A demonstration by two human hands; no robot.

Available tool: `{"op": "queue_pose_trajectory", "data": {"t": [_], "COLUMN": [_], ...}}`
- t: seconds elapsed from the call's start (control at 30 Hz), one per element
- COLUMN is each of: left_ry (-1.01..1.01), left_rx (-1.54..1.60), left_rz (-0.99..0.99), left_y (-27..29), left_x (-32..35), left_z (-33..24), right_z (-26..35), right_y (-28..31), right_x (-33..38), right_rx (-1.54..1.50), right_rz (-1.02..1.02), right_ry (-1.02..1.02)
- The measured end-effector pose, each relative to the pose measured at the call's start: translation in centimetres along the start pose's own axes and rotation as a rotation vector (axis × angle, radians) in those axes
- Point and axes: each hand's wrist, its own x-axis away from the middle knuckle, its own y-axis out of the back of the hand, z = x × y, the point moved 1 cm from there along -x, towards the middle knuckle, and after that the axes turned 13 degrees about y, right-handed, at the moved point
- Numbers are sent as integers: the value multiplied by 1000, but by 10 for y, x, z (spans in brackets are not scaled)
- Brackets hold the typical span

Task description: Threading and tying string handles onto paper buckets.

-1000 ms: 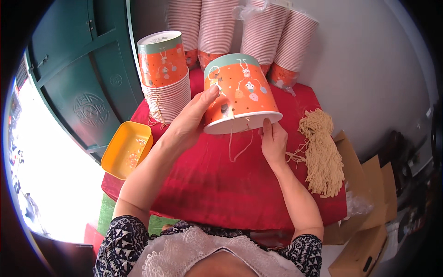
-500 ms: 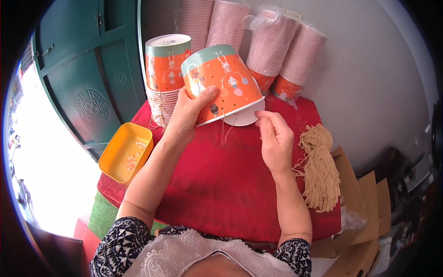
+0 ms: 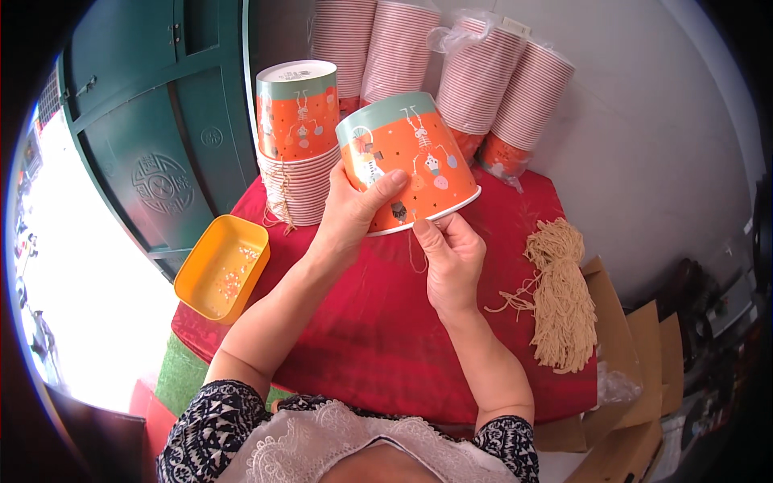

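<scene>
My left hand (image 3: 348,219) has its grip clenched round the upturned paper cup (image 3: 407,161), tilting its rim toward my right hand (image 3: 451,262), which pinches a thin string (image 3: 415,259) just below.

Loads of other stuff around: a yellow tray (image 3: 221,270) with little bits in it sits well off to the left of the left hand, at the edge of the red-covered counter (image 3: 362,338). Sleeves of stacked striped cups (image 3: 483,76) lean on the wall beyond the hands. Brown cardboard (image 3: 636,346) lies far right, past the right hand.
</scene>
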Motion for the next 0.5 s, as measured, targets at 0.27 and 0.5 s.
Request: {"op": "queue_pose_trajectory", "data": {"t": [0.27, 0.5], "left_ry": [-181, -485], "left_rx": [-90, -425], "left_rz": [-235, -356], "left_y": [-10, -4], "left_x": [7, 10], "left_z": [2, -2], "right_z": [-2, -4], "right_y": [-3, -1], "right_x": [7, 5], "right_rx": [80, 78], "right_rz": [-50, -46], "right_ry": [62, -26]}}
